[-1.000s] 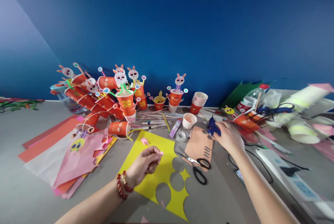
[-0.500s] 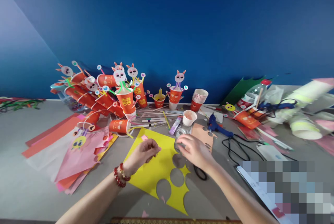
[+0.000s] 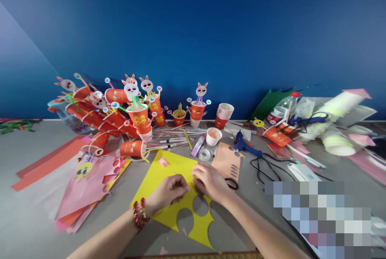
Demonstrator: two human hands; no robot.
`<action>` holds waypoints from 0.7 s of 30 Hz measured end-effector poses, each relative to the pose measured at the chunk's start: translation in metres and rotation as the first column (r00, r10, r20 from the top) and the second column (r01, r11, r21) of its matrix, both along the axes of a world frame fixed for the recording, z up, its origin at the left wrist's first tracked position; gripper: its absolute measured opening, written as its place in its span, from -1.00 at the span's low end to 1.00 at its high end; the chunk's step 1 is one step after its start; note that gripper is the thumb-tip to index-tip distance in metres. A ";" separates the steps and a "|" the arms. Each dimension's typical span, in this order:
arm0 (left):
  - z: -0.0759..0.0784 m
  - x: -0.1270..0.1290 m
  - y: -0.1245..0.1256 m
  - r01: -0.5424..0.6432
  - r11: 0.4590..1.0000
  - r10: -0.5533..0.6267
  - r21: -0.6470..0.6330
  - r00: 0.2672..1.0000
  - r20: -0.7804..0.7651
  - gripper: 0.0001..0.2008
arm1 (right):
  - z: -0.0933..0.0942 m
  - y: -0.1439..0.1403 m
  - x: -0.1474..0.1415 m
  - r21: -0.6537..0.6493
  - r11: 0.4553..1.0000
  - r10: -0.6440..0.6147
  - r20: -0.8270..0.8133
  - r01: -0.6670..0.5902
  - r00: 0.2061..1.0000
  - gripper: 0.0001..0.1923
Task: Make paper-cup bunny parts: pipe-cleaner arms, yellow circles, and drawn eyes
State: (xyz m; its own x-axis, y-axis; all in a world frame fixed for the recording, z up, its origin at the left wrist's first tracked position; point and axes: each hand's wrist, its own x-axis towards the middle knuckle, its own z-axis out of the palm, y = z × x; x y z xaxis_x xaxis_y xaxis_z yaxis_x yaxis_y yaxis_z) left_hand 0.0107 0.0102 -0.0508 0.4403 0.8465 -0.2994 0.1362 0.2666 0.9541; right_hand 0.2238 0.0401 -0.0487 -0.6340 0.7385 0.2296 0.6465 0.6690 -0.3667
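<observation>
My left hand is held over the yellow paper sheet, thumb and index finger pinched together; whatever is between them is too small to make out. Just to its right, my right hand is closed with curled fingers, their tips close to the left fingertips. What they hold, if anything, is hidden. Round holes are cut along the sheet's right side. A small folded pink paper piece lies on its upper part. Dark scissors handles show beside my right wrist.
Behind the hands are a tape roll, a purple glue stick and a white cup. A blue glue gun with black cord lies right. Red paper cups with rabbit faces crowd the left; coloured paper lies nearer.
My right hand has moved left and down from beside the tape roll towards my left hand. My left hand has lowered slightly. The whole view has shifted a little.
</observation>
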 end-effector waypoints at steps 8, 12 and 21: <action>0.005 -0.013 0.013 -0.294 0.954 0.274 0.057 0.935 0.226 -0.68 | -0.009 0.006 0.002 0.003 1.000 -0.008 -0.066 0.009 0.998 -0.92; 0.003 -0.022 0.023 -0.478 0.876 0.429 0.068 0.835 0.344 -0.69 | -0.010 0.006 0.000 0.034 0.999 -0.011 -0.019 0.012 1.000 -0.86; -0.004 -0.029 0.034 -0.591 0.807 0.536 0.006 0.736 0.414 -0.71 | 0.002 -0.016 -0.024 0.000 0.967 0.254 0.128 -0.256 0.959 -0.39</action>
State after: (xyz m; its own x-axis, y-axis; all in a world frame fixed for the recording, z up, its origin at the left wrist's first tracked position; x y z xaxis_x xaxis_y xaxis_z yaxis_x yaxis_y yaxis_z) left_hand -0.0185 0.0443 -0.0550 -0.0776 0.9934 -0.0850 -0.3731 0.0501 0.9264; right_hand 0.1999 0.0239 -0.0463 -0.8253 0.5454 0.1465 0.4937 0.8228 -0.2814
